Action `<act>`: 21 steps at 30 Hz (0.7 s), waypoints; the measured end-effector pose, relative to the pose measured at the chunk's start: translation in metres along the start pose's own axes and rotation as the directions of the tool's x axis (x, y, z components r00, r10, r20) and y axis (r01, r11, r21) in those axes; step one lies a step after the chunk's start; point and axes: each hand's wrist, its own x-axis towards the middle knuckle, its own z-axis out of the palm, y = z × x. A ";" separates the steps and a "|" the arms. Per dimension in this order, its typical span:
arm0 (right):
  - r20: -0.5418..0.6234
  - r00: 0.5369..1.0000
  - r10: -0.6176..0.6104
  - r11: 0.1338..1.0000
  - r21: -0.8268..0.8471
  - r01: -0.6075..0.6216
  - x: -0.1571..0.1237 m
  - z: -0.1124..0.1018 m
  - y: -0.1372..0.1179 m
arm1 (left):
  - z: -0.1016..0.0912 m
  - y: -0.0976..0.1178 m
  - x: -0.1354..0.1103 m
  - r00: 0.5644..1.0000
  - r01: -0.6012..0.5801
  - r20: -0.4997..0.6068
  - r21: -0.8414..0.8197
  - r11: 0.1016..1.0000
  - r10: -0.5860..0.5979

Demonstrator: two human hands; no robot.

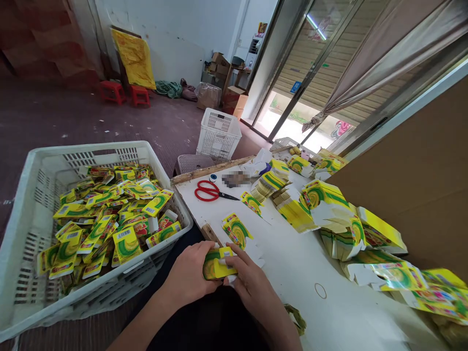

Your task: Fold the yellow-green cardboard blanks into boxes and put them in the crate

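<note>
Yellow-green carton [215, 265], print unreadable, clamped in fingers [239, 256] of left hand [190, 275] and right hand [252, 285].

White tabletop [292, 263], centre to lower right of frame. Upper left of it: red-handled scissors [210, 191]. Centre: two loose yellow-green carton blanks [237, 230]. Upper centre: stacked blanks [294, 209]. Right: heaped blanks [360, 234]. Lower centre: rubber band [321, 290].

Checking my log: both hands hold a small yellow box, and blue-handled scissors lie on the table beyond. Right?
No: the head view shows the scissors have red handles, not blue. The left hand and right hand do hold the yellow box.
</note>
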 end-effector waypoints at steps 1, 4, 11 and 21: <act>-0.014 1.000 -0.001 1.000 -0.015 0.001 0.000 0.000 0.000 | -0.001 0.001 0.001 1.000 -0.010 -0.020 -0.010 1.000 0.010; -0.071 0.997 -0.004 1.000 -0.022 0.002 0.000 0.001 0.001 | -0.003 0.003 0.005 0.999 -0.031 -0.040 -0.029 0.999 0.030; 0.075 0.996 0.039 0.990 0.130 -0.049 0.002 -0.014 0.000 | -0.001 0.002 0.003 0.996 -0.082 0.038 -0.004 0.997 0.082; -0.370 0.870 0.327 0.944 0.093 -0.315 0.013 0.015 0.033 | -0.002 -0.001 0.008 0.897 0.057 -0.347 -0.521 0.852 -0.273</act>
